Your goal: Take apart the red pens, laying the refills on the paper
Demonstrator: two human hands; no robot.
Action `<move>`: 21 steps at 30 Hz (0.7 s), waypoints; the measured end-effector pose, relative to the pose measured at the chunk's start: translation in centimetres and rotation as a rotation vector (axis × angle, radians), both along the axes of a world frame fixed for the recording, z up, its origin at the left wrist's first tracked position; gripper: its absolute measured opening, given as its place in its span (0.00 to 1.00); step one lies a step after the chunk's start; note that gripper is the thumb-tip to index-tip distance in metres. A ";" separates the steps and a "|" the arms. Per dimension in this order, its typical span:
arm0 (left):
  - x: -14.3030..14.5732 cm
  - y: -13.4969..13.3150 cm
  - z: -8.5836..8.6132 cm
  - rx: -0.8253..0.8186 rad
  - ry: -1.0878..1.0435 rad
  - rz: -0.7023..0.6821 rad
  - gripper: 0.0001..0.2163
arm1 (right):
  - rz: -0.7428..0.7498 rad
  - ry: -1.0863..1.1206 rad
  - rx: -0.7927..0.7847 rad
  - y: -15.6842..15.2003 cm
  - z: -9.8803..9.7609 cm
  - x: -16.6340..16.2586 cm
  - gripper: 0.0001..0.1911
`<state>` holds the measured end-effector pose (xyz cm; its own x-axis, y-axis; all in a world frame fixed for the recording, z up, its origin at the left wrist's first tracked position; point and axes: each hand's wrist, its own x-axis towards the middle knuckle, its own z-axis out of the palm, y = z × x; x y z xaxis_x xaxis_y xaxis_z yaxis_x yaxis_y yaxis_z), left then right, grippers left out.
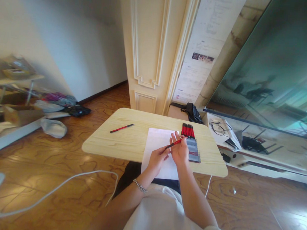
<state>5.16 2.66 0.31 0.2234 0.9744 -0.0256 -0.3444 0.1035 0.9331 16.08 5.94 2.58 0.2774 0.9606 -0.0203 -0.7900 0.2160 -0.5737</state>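
A red and black pen [177, 142] is held slantwise in front of me, above a white sheet of paper [152, 136]. My left hand [157, 159] pinches its lower black end, fingers closed. My right hand [180, 152] is turned palm up, with the pen lying across its fingers and the thumb against the upper end. Just beyond that hand, several red and black pens [187, 130] lie side by side in a row on the wooden table [132, 146]. A grey pouch or case [192, 146] lies below them, partly hidden by my right hand. Another red and black pen [122, 128] rests alone at the left.
The small table has rounded corners. Behind it stand a cream panelled door or wall [147, 61] and a black bag [192, 113]. To the right is a TV cabinet [262, 167] with cables and a router. A white cable [73, 176] runs over the floor at left.
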 end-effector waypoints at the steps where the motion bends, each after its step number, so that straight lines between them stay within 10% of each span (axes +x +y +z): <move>1: -0.1 0.1 0.2 -0.048 -0.079 0.033 0.20 | 0.029 -0.032 0.014 -0.5 0.1 -0.2 0.08; 6: -1.4 1.4 1.1 -0.135 -0.283 0.133 0.18 | 0.105 -0.251 -0.083 -2.9 -0.4 0.0 0.10; 16: -1.9 3.0 2.6 -0.019 -0.013 0.110 0.18 | 0.143 -1.280 -0.101 -5.3 0.2 4.4 0.09; 21: -0.8 3.4 3.5 0.142 0.078 0.024 0.17 | 0.153 -1.377 -0.102 -4.8 1.0 6.5 0.08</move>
<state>4.37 6.09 3.84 0.2026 0.9745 0.0969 -0.2715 -0.0392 0.9616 22.54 1.10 3.57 0.0243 0.9938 0.1088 0.4069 0.0896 -0.9091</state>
